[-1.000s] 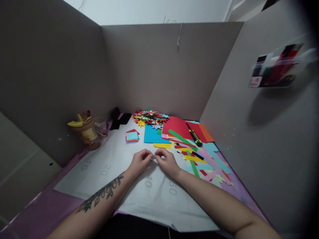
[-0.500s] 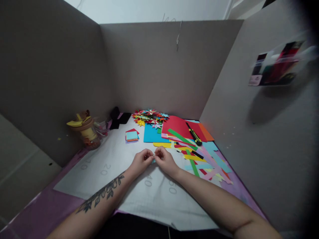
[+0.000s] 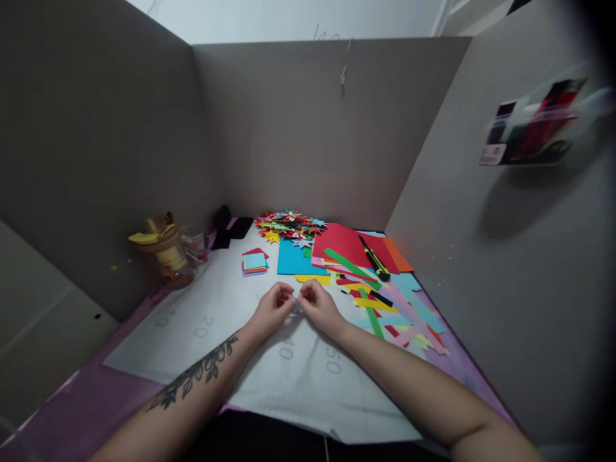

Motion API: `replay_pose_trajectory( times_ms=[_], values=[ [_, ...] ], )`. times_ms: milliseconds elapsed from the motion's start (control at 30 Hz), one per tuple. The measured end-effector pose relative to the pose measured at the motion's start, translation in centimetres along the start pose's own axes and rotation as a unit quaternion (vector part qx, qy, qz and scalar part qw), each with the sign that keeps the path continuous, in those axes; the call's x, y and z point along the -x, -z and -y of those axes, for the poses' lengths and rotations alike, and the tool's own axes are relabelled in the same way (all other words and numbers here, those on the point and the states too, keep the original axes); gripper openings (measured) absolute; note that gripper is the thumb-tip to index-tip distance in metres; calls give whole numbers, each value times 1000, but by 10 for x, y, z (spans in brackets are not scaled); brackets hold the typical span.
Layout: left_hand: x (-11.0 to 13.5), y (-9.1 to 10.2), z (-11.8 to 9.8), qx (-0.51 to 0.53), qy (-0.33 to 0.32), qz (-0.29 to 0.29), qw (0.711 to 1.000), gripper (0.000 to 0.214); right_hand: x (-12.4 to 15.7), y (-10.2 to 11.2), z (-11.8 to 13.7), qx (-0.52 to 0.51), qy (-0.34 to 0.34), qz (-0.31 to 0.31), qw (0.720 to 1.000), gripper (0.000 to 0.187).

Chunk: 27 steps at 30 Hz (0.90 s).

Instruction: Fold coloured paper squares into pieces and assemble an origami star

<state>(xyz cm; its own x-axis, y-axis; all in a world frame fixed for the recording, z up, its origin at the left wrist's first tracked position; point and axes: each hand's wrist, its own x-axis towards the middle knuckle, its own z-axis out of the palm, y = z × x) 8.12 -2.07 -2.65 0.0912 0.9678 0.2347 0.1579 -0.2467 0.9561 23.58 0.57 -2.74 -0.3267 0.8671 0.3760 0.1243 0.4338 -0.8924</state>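
Observation:
My left hand (image 3: pixel 272 307) and my right hand (image 3: pixel 321 310) meet over the middle of the white sheet (image 3: pixel 226 359), thumbs and fingers bent into pinches. Between their fingertips is a small light-blue piece of paper (image 3: pixel 297 307), mostly covered by the fingers, so its folds cannot be made out. Behind my left hand lies a small stack of coloured paper squares (image 3: pixel 255 262), light blue on top. Farther back a heap of folded paper stars (image 3: pixel 289 226) in many colours rests by the rear panel.
Right of my hands are scattered paper strips (image 3: pixel 373 321) and a yellow-black utility knife (image 3: pixel 375 260) on red paper (image 3: pixel 337 240). A blue sheet (image 3: pixel 293 260) lies behind. At left stands a brown-yellow cup (image 3: pixel 168 253). Grey panels (image 3: pixel 308 128) enclose the table; a plastic pouch (image 3: pixel 534 125) hangs at right.
My left hand has drawn slightly to the left, widening the small gap between the fingertips. A little more of the light-blue paper shows. Everything else lies as before.

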Motion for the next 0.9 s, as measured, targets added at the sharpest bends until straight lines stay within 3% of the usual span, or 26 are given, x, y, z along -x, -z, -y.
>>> replay_pose_trajectory(
  times_ms=[100,267,500,633,833,900],
  values=[
    [-1,1,-2,-5,-8,-22,1000,16,2,-1,2,12,6,13,1000,6],
    [-4,4,-6,10,-18,-107,994,15,-1,0,-2,-8,-1,-16,1000,4],
    [-7,7,-2,58,-9,-131,990,22,-4,3,-8,-35,-19,-62,997,6],
    [-5,4,3,23,-9,-113,993,26,-5,2,-6,-49,-34,-82,995,12],
    [1,-3,1,-58,-41,-60,996,19,-3,-2,7,25,-36,4,999,10],
    [3,-4,-2,-57,-50,-68,995,20,-3,-3,9,21,-44,13,999,9]
  ],
)
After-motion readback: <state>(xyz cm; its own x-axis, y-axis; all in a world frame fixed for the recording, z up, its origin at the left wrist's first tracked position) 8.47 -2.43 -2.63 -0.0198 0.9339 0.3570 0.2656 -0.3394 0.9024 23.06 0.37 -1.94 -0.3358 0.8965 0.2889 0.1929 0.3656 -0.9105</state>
